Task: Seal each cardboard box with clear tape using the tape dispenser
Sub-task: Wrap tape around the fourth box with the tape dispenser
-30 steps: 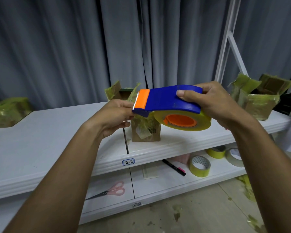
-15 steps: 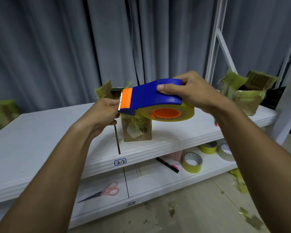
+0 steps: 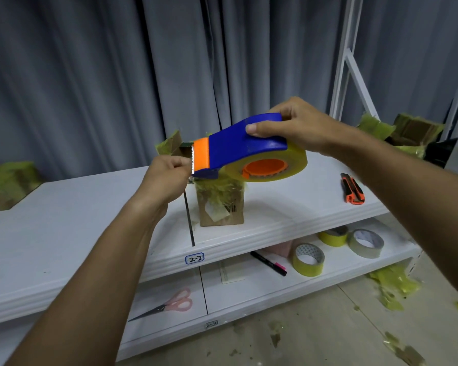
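My right hand (image 3: 302, 125) grips a blue and orange tape dispenser (image 3: 238, 147) that carries a roll of clear tape (image 3: 270, 167), held in the air above the upper shelf. Fingers of my left hand (image 3: 167, 175) pinch together at the serrated blade end of the dispenser; the tape end itself is too thin to see. Behind and below the dispenser stands a small cardboard box (image 3: 220, 204) with open flaps and yellowish tape scraps. A second open box (image 3: 410, 133) sits at the far right, and a taped box (image 3: 6, 183) lies at the far left.
An orange utility knife (image 3: 352, 188) lies on the white upper shelf (image 3: 90, 212). The lower shelf holds scissors (image 3: 169, 306), a black marker (image 3: 269, 263) and three tape rolls (image 3: 308, 259). Tape scraps litter the floor at the right. Grey curtains hang behind.
The view shifted, bringing the utility knife into sight. The dispenser tilted up slightly at the right, and my left hand moved closer to its blade end.
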Demonstrator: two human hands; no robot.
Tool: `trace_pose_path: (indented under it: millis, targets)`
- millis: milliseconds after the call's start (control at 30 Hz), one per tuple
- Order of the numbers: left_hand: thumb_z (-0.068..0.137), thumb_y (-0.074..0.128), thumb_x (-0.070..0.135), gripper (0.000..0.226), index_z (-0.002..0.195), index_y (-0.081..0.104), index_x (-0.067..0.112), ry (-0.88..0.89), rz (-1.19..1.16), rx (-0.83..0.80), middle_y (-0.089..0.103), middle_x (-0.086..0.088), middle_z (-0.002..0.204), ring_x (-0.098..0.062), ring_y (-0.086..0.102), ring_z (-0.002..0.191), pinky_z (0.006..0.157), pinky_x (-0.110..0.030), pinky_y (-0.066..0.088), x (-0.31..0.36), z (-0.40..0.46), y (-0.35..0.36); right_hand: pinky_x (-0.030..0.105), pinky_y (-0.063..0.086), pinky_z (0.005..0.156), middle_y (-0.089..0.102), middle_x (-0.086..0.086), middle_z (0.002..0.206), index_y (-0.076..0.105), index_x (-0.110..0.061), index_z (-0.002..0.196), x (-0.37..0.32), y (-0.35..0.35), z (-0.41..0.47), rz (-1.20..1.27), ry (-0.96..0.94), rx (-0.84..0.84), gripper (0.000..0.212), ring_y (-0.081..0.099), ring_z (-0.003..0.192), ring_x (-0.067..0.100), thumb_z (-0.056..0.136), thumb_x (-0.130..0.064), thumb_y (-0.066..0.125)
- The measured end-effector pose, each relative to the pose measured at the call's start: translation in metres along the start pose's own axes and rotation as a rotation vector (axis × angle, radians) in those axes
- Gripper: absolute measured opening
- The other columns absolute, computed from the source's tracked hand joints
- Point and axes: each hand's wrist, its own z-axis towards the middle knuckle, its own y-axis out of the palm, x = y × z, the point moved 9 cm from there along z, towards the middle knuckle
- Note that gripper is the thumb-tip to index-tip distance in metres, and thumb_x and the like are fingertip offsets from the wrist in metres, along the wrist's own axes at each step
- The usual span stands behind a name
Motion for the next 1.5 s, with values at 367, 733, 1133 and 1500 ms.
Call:
trace_pose_path:
  millis: [367, 733, 1133, 1500]
  targets:
    - [0.1, 0.058, 0.032, 0.02, 0.087, 0.067, 0.02, 0.097, 0.251, 0.088, 0.071, 0.006, 0.096, -0.014, 0.062, 0.094, 0.08, -0.029, 0.044, -0.022, -0.007, 0.0, 0.025, 0.055, 0.065, 0.077, -0.001, 0.084, 0.072, -0.017, 0.09, 0.039, -0.038, -0.022, -0.003, 0.094, -0.005, 0.032, 0.075, 0.077, 0.019, 0.084, -0.047, 0.062]
    - [0.099, 0.059, 0.024, 0.017, 0.09, 0.046, 0.017, 0.296, 0.311, 0.097, 0.045, 0.001, 0.117, -0.014, 0.052, 0.105, 0.09, -0.031, 0.045, -0.019, -0.003, 0.008, 0.015, 0.055, 0.058, 0.076, -0.008, 0.078, 0.07, -0.021, 0.089, 0.049, -0.024, -0.015, -0.025, 0.118, -0.006, 0.031, 0.074, 0.073, 0.012, 0.082, -0.05, 0.061]
    - [0.101, 0.059, 0.025, 0.029, 0.126, 0.07, 0.016, 0.663, 0.192, 0.06, 0.067, 0.006, 0.13, -0.003, 0.056, 0.127, 0.109, -0.024, 0.044, -0.024, -0.018, 0.026, 0.021, 0.054, 0.063, 0.076, -0.008, 0.078, 0.07, -0.022, 0.089, 0.057, -0.025, -0.014, -0.029, 0.138, -0.016, 0.02, 0.074, 0.073, 0.012, 0.093, -0.04, 0.061]
    - [0.096, 0.065, 0.008, 0.02, 0.113, 0.074, 0.016, 0.605, 0.097, 0.077, 0.071, 0.009, 0.118, -0.005, 0.063, 0.117, 0.103, -0.029, 0.049, -0.028, -0.008, 0.023, 0.027, 0.055, 0.068, 0.077, 0.0, 0.085, 0.071, -0.016, 0.089, 0.076, -0.04, -0.028, -0.012, 0.166, -0.016, 0.035, 0.075, 0.079, 0.02, 0.084, -0.049, 0.062]
